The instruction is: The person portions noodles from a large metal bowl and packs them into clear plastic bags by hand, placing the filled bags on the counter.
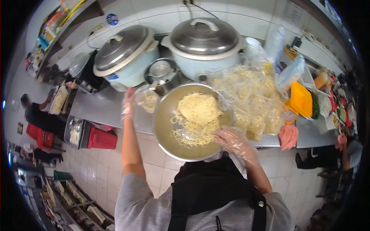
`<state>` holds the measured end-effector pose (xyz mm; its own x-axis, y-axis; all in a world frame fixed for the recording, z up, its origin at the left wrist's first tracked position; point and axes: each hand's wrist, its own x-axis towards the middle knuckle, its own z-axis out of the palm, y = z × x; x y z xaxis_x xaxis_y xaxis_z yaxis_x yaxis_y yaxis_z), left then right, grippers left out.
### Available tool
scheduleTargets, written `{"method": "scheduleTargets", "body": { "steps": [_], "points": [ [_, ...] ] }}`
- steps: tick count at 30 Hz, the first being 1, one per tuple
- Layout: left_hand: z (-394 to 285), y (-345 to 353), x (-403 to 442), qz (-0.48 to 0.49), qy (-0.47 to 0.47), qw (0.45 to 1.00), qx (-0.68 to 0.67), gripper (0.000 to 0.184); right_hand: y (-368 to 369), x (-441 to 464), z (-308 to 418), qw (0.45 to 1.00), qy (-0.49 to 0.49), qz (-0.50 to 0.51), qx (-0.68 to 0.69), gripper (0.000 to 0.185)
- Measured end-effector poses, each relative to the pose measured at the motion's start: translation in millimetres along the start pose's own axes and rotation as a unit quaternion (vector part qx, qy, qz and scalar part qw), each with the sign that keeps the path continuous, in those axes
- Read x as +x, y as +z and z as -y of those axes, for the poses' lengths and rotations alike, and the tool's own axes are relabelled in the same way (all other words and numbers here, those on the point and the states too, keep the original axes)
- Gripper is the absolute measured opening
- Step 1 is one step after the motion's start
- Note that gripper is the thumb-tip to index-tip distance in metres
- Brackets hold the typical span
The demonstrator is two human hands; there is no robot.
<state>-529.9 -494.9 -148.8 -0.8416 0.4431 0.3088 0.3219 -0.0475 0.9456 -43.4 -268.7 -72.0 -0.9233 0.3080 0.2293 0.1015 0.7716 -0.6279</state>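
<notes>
A wide metal bowl (161,134) stands at the counter's front edge in front of me. Pale yellow noodles (198,109) lie in it, a dense round clump above looser strands. My right hand (234,143), in a clear plastic glove, reaches over the bowl's right rim. Its fingers are bent together at the edge of the noodles. My left hand (129,103), also gloved, is stretched forward left of the bowl, beside a clear plastic container (147,99) with some noodles inside. Its fingertips are near the left rice cooker's base; how they are bent is unclear.
Two large lidded rice cookers (125,57) (204,50) stand along the wall, with metal pots (162,71) between them. Clear bags of noodles (250,100) crowd the right side, beside a yellow container (300,100) and a pink cloth (289,137). Another person (44,115) stands far left.
</notes>
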Motion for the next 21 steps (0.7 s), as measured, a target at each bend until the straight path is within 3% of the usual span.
{"method": "scheduleTargets", "body": {
  "steps": [2, 3, 5, 7, 9, 11, 13, 14, 16, 17, 21],
  "points": [
    [-14.0, -16.3, -11.9, -0.022, 0.001, 1.0, 0.021, 0.071, -4.1, 1.4, -13.3, 0.999, -0.047, -0.021, -0.016, 0.027],
    [-32.8, -9.2, -28.8, -0.068, 0.021, 0.996, 0.059, 0.072, -16.7, 2.5, -15.2, 0.999, -0.027, -0.026, -0.031, 0.027],
    [-92.5, 16.3, -76.3, -0.151, -0.048, 0.987, 0.005, 0.074, -50.2, 11.2, -21.8, 0.999, -0.025, -0.026, -0.029, 0.031],
    [-82.4, 18.6, -119.9, -0.203, -0.028, 0.979, -0.012, 0.071, -101.3, 17.8, -38.9, 0.991, -0.024, -0.117, -0.053, 0.037],
    [-100.7, 33.0, -175.7, -0.225, -0.074, 0.971, -0.022, 0.068, -164.6, 20.4, -54.1, 0.975, 0.083, -0.195, -0.067, 0.046],
    [-84.2, 37.0, -225.0, -0.222, -0.086, 0.971, 0.006, 0.065, -221.5, 35.1, -95.4, 0.932, 0.14, -0.315, -0.116, 0.059],
    [-69.7, 44.8, -264.4, -0.248, -0.113, 0.961, -0.039, 0.061, -264.4, 43.8, -138.8, 0.833, 0.111, -0.452, -0.3, 0.076],
    [-71.3, 52.7, -272.4, -0.251, -0.115, 0.96, -0.04, 0.061, -274.7, 45.5, -150.4, 0.834, 0.11, -0.449, -0.302, 0.076],
    [-77.8, 68.8, -289.6, -0.29, -0.131, 0.945, -0.079, 0.054, -292.8, 52.2, -168.9, 0.83, 0.227, -0.364, -0.355, 0.085],
    [-85.0, 76.0, -293.6, -0.299, -0.133, 0.942, -0.08, 0.054, -299.7, 54.0, -181.9, 0.834, 0.219, -0.361, -0.355, 0.085],
    [-117.3, 94.1, -280.1, -0.298, -0.075, 0.95, -0.054, 0.048, -327.6, 53.0, -259.0, 0.854, 0.262, -0.305, -0.33, 0.044]
  ]
}}
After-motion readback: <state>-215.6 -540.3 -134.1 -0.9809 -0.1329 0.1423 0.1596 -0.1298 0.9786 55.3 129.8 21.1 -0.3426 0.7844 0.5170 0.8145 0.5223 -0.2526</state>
